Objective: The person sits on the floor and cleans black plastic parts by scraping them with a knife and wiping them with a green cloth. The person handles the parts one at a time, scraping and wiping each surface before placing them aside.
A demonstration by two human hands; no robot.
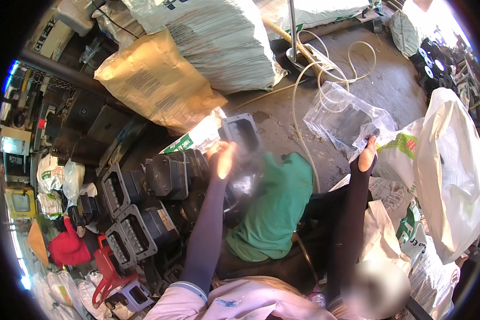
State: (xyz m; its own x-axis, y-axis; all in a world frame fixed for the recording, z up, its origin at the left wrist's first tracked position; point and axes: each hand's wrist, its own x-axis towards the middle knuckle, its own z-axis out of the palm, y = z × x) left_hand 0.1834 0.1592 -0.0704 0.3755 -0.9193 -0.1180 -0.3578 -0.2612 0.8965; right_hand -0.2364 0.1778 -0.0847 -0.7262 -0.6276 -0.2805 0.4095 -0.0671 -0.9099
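My left hand (222, 158) is raised and grips a grey plastic housing (242, 134) with a rectangular opening, partly inside clear film. My right hand (367, 154) is stretched out to the right and pinches the edge of a clear plastic bag (344, 117) that hangs open over the concrete floor. Both forearms wear dark sleeves. Below the housing lies a green cloth (277, 208) over my lap. To the left of my left arm sits a heap of several dark box-shaped housings (144, 213).
A tan paper sack (154, 80) and a large white woven sack (224, 42) lie at the back. White sacks (448, 170) pile up on the right. A pale hose (325, 69) loops across the floor by a metal pole (292, 26). A red object (69, 248) lies lower left.
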